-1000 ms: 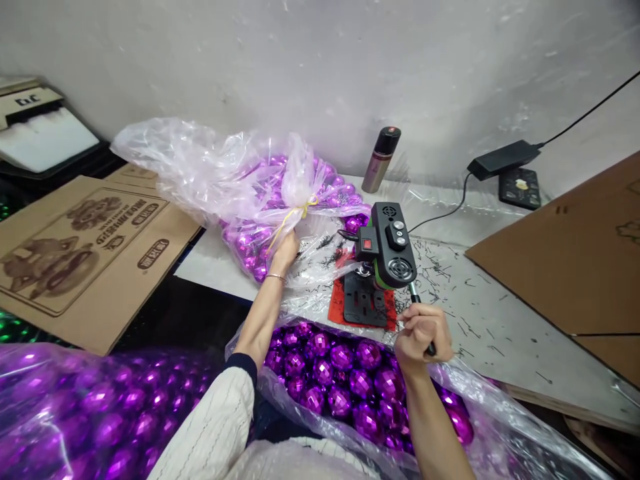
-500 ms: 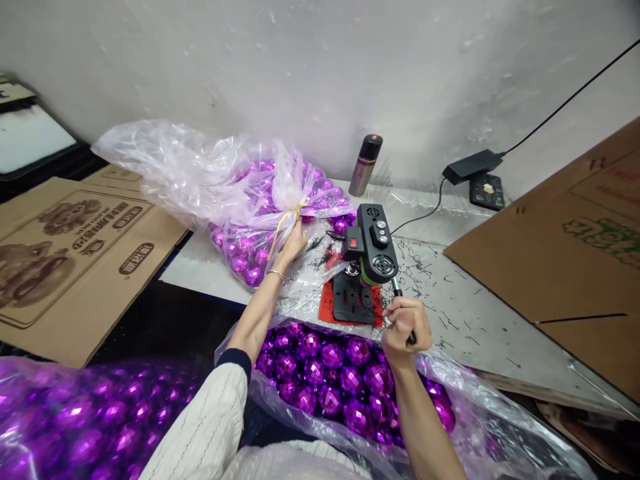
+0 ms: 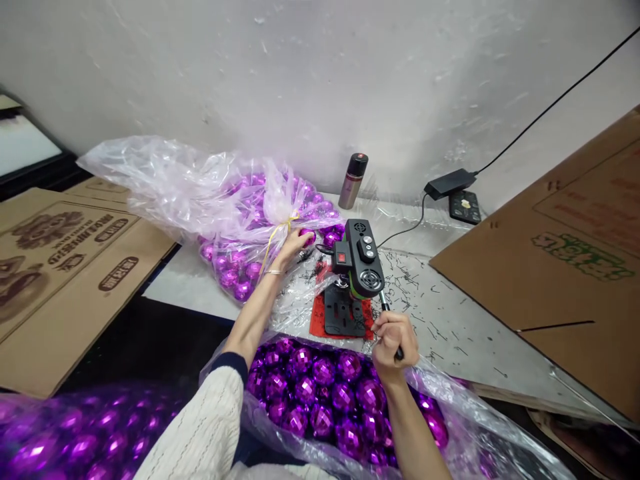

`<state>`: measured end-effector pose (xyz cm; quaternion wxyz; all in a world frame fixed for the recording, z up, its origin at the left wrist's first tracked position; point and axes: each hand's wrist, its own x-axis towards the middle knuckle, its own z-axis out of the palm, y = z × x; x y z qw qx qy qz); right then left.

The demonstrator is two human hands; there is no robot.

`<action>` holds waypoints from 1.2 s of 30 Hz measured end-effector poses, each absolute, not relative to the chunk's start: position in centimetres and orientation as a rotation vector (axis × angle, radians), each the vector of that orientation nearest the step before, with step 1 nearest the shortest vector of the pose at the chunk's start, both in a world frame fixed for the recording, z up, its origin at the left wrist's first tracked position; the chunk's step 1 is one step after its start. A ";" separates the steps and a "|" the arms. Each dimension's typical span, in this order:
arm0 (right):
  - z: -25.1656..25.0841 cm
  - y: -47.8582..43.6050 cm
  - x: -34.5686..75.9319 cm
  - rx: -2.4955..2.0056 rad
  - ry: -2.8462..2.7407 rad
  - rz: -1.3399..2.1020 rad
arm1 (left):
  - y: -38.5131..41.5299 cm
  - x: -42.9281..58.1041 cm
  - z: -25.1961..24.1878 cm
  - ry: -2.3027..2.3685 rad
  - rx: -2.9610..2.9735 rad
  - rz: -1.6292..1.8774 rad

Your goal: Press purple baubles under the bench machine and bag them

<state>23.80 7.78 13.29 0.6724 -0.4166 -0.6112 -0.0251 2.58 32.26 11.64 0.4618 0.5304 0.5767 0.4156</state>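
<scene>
My right hand (image 3: 396, 340) is wrapped round the black-gripped lever handle (image 3: 385, 305) of a small black bench machine (image 3: 364, 257) with a red switch and round fan grilles. My left hand (image 3: 294, 245) reaches to the side of a clear plastic bag (image 3: 220, 220) full of shiny purple balls, tied with yellow string (image 3: 280, 230). Its fingers are closed on one faceted purple ball (image 3: 307, 236), partly hidden by them. The machine's slotted black base plate (image 3: 345, 313) rests on a red sheet (image 3: 317, 317). Close to my body an open plastic bag holds more purple balls (image 3: 323, 393).
A spray can (image 3: 353, 181) stands by the wall. A black power adapter (image 3: 450, 183) with a cord lies behind the machine. Short dark bits (image 3: 420, 287) litter the table. Cardboard boxes flank both sides, one box (image 3: 560, 267) at right. Another bag of balls (image 3: 85, 433) is lower left.
The view has shifted slightly, so things sit lower and farther left. My left hand's fingers have come onto the purple ball beside the tied bag. My right hand keeps its grip on the lever.
</scene>
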 end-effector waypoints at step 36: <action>18.3 8.6 23.7 -0.970 -1.402 -0.057 | 13.8 8.5 5.8 1.289 2.054 0.940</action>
